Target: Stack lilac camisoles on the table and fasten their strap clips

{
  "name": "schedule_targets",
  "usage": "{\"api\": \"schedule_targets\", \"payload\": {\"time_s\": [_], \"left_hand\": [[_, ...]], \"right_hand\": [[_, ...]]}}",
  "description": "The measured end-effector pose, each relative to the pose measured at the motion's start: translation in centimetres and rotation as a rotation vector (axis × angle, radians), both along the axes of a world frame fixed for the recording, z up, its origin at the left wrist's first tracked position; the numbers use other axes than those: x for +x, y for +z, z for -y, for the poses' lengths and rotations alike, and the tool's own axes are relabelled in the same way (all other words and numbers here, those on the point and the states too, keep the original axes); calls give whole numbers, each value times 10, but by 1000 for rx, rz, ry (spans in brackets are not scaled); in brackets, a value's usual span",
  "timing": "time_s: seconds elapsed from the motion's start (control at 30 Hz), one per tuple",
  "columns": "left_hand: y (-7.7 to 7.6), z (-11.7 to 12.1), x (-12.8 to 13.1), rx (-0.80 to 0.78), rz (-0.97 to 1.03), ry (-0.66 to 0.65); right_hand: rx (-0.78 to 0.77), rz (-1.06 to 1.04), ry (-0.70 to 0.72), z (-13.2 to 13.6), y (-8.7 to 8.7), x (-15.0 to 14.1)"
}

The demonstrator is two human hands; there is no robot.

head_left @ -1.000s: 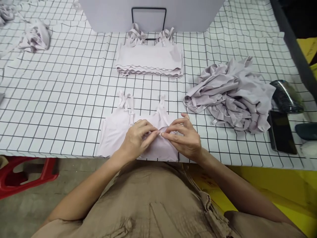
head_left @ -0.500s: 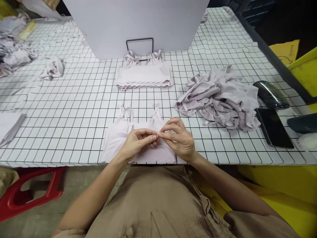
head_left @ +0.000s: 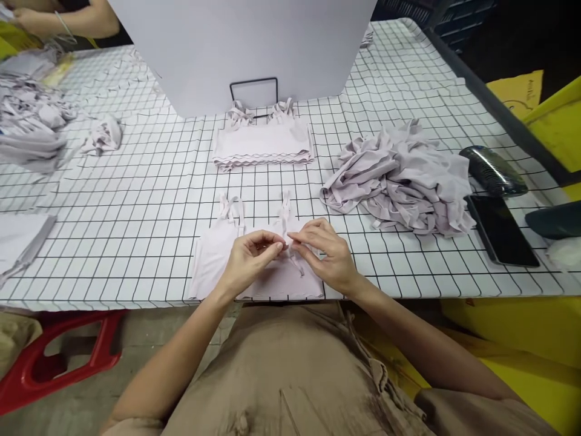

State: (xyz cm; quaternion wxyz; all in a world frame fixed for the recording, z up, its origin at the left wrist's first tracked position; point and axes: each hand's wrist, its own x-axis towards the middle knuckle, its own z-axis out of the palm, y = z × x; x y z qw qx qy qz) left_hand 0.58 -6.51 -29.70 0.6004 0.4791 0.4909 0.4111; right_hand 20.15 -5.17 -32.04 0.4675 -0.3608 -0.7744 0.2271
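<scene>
A pale lilac strap top lies flat at the table's near edge, its straps pointing away from me. My left hand and my right hand rest on its middle, fingertips meeting in a pinch on a thin strap of the top. Both hands are closed on that strap. Behind it sits a neat stack of folded tops. A loose heap of the same garments lies to the right.
The table carries a white cloth with a black grid. A white board stands at the back. A phone and a dark cylinder lie far right. More garments and another person's arm are at the far left. A red stool stands below.
The view has tilted up, showing more of the far table and another person's arm. My fingers have drawn a thin strap up from the top's middle.
</scene>
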Motion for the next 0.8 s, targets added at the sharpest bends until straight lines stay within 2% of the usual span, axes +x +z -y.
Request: {"api": "schedule_targets", "payload": {"time_s": [0.07,0.2,0.33,0.43,0.63,0.73,0.8], "left_hand": [[-1,5,-4,73,-112,-8],[-7,18,-11,217,-296,-74],[-10,23,-12,284,-337,-77],[-8,18,-12,363,-377,-51],[-4,-6,-14,488,-450,5],[-8,-24,-9,496,-484,9],[-11,-36,-4,448,-489,18]], "right_hand": [[-10,75,4,-1,0,11],[6,327,170,5,3,31],[106,629,271,16,5,31],[143,680,287,14,4,26],[157,534,160,-25,1,27],[135,558,78,-46,-3,23],[90,586,-8,-54,-6,18]]}}
